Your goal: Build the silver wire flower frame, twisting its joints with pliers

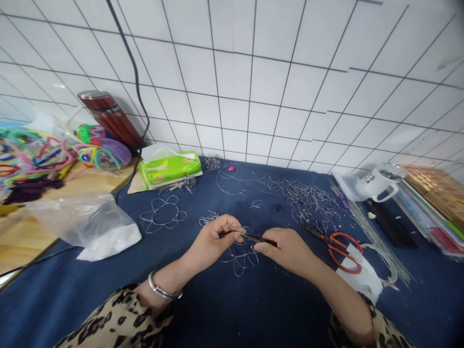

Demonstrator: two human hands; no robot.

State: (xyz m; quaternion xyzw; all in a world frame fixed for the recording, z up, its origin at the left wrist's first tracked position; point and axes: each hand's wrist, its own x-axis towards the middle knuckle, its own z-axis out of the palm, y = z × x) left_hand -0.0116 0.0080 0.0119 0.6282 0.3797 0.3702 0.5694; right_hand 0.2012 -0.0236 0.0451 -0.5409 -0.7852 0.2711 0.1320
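My left hand point(216, 237) is closed, its thumb and fingertips pinching a thin wire. My right hand point(288, 250) is wrapped round dark-handled pliers point(258, 238), whose narrow tips meet the wire at my left fingertips. Just below and between my hands hangs or lies a flower-shaped wire piece point(243, 262) with looped petals; my fingers hide part of it. To the left, another wire flower point(163, 213) with a ring centre lies flat on the blue cloth point(203, 309). A small bundle of wire pieces point(209, 219) sits right behind my left hand.
Wire scraps point(308, 195) are heaped at the back right, near orange-handled scissors point(344, 251), long straight wires point(380, 246) and a white mug point(380, 182). A green tissue pack point(170, 170), a plastic bag point(87, 222) and a red thermos point(112, 116) stand left.
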